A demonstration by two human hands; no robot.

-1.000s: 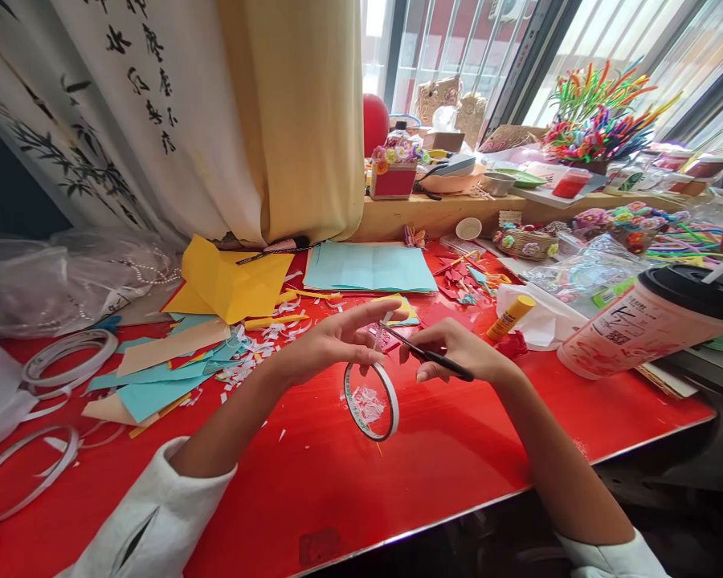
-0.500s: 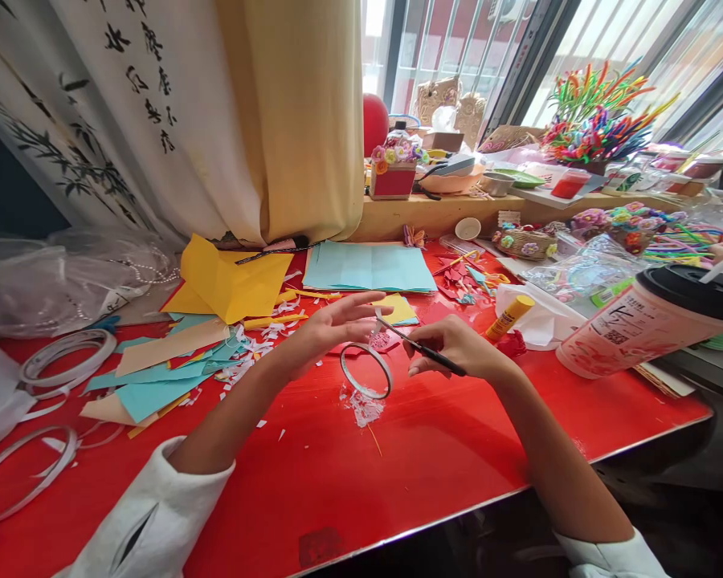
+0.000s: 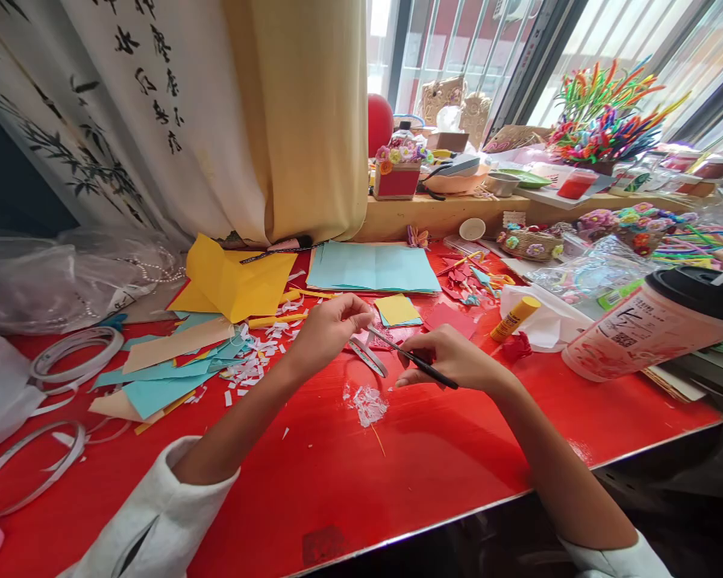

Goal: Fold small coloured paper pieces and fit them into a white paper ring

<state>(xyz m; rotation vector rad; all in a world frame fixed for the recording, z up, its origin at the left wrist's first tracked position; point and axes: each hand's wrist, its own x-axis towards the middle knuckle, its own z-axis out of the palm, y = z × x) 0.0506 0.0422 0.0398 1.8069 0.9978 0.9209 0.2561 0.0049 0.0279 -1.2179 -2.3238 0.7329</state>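
My right hand (image 3: 439, 353) is closed around slim black tweezers (image 3: 425, 367), whose pale tip points left. The fingertips of my left hand (image 3: 331, 327) are pinched together by that tip; whatever they hold is too small to make out. Between the two hands, a narrow ring of tape (image 3: 369, 358) shows tilted, nearly edge-on, above the table. I cannot tell what bears it. Below it, crumpled clear-white scraps (image 3: 369, 405) lie on the red table (image 3: 434, 466). A small yellow paper square (image 3: 397, 309) lies behind the hands on a blue one.
Left are tape rolls (image 3: 75, 357), coloured paper strips (image 3: 169, 377) and white clippings (image 3: 259, 357). Blue sheets (image 3: 373, 269) and folded yellow paper (image 3: 232, 281) lie behind. A glue stick (image 3: 515, 319), a red paper rose (image 3: 518, 347) and a large drink cup (image 3: 644, 325) stand right.
My left fingers have gone from spread to pinched by the tweezers' tip. The tape ring has turned from a wide open loop to nearly edge-on. The tweezers have moved slightly down.
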